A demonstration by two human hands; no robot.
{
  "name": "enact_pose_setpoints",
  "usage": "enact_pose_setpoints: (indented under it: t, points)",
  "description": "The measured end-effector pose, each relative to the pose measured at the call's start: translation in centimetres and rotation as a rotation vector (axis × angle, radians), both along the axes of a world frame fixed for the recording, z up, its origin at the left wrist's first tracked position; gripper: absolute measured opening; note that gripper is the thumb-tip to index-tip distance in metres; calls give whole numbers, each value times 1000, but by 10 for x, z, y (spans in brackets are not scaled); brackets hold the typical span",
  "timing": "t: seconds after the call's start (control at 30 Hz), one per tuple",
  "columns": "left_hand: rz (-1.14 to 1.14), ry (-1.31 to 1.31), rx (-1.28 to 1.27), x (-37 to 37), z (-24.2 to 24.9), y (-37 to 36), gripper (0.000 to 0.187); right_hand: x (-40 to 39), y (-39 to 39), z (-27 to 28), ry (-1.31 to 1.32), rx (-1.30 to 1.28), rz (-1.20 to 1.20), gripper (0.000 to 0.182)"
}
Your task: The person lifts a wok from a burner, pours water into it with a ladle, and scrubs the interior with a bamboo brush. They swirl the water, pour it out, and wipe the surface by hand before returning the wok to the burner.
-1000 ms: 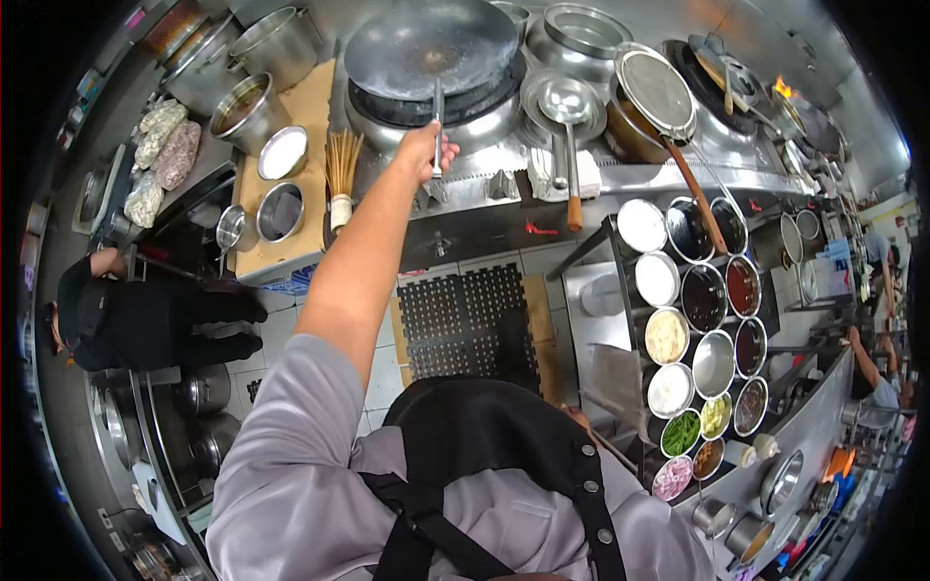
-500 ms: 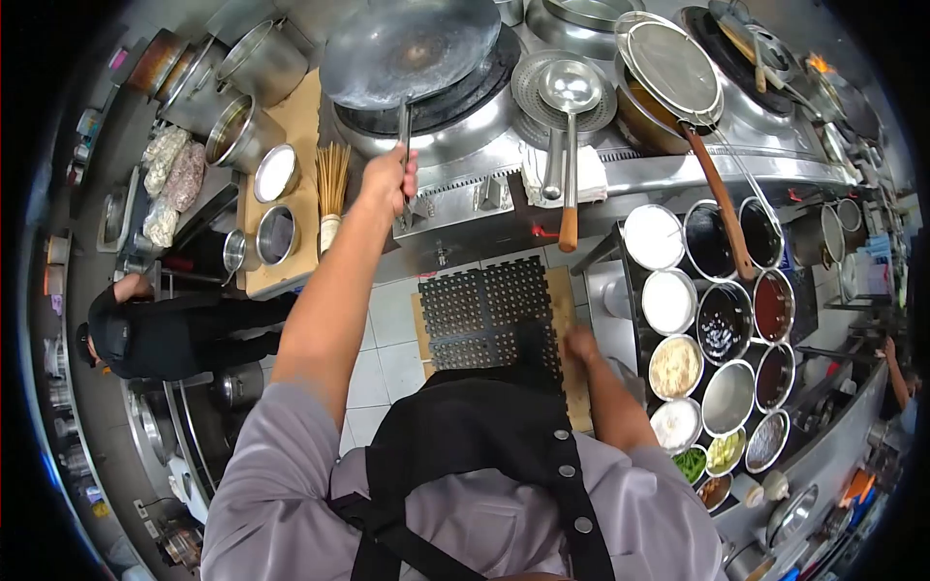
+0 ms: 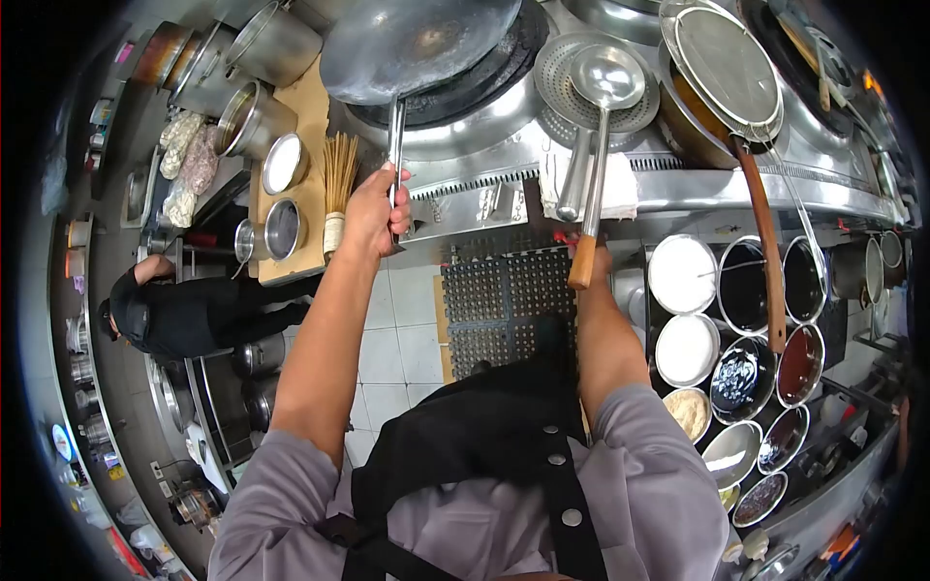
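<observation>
My left hand is wrapped round the metal handle of a wok, which is tilted over the black burner ring. Under the stove's front edge, my right hand is at a small red knob or lever. The wooden end of a ladle hides much of that hand, so its fingers cannot be made out. That ladle rests on a perforated strainer, its handle hanging over a white cloth.
A bundled bamboo brush stands left of the burner. To the right are a mesh skimmer over a pot and several containers of seasonings, including a white one. Another person is at the left. A rubber mat covers the floor.
My right hand has moved forward and up from beside my body to the red knob under the stove edge. My left hand remains on the wok handle; the view has shifted slightly.
</observation>
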State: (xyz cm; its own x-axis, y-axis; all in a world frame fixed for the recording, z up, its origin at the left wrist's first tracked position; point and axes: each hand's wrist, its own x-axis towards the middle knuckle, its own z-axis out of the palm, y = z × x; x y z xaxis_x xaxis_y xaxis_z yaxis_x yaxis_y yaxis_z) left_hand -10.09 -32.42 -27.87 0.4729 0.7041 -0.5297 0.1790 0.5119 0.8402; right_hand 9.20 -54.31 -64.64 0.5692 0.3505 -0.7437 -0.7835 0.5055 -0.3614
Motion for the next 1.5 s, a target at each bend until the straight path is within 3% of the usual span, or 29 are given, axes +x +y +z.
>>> enact_pose_setpoints:
  t: [0.07,0.17,0.23,0.3,0.37,0.43,0.5,0.57,0.67,0.77,0.83,0.87,0.97,1.0,1.07,1.13,1.2,1.27,1.33,1.37,1.43,1.5]
  points:
    - [-8,0,8,2,0,0,26,-12,-14,-10,-110,0,-17,41]
    - [-17,0,4,2,-7,7,27,-57,-48,46,-270,-63,-63,49]
    - [5,-45,-25,2,-10,12,27,-93,-88,33,-331,-350,500,48]
    - [-15,-61,-20,-3,-21,20,27,-144,-134,31,-374,-488,859,47]
    - [-43,-91,23,-11,-28,25,29,-192,-192,12,-625,-680,1337,47]
    - [-67,-129,-39,-30,-29,16,31,-248,-262,-8,-1118,-845,1411,48]
    - [-99,-146,-61,-57,-30,-9,35,-288,-316,49,-915,-799,1480,59]
    - [-186,-173,-109,-105,-44,-50,40,-322,-381,-1,-762,-934,1645,58]
    - [-318,-73,-35,-197,-106,-119,43,-349,-449,18,-711,-975,1564,55]
    - [-302,117,-163,-305,-193,-169,37,-356,-469,73,-785,-1156,1629,52]
    - [-271,241,-146,-369,-217,-197,30,-362,-462,98,-773,-1134,1602,50]
    - [-398,355,32,-394,-213,-205,35,-367,-460,104,-676,-1121,1459,49]
    - [-313,443,22,-451,-232,-221,41,-363,-464,52,-729,-1141,1368,47]
    - [-310,495,-9,-459,-230,-221,50,-356,-458,37,-832,-1135,1468,47]
    - [-176,441,-64,-457,-210,-228,54,-346,-436,41,-949,-1124,1574,46]
    - [-3,308,-198,-447,-194,-226,61,-345,-396,85,-904,-963,1553,46]
    - [-11,213,-174,-431,-180,-223,58,-340,-348,117,-1081,-999,1677,43]
    - [-24,119,-148,-404,-159,-219,54,-330,-304,119,-1261,-882,1641,42]
    - [-114,49,4,-371,-137,-215,49,-335,-241,165,-1208,-658,1443,41]
    - [-148,-30,-20,-353,-127,-213,48,-329,-210,171,-1215,-457,1504,41]
    - [-192,-161,-43,-313,-108,-214,46,-355,-154,251,-706,-297,1156,39]
    - [-202,-288,-89,-273,-87,-224,46,-357,-113,291,-591,-76,1015,37]
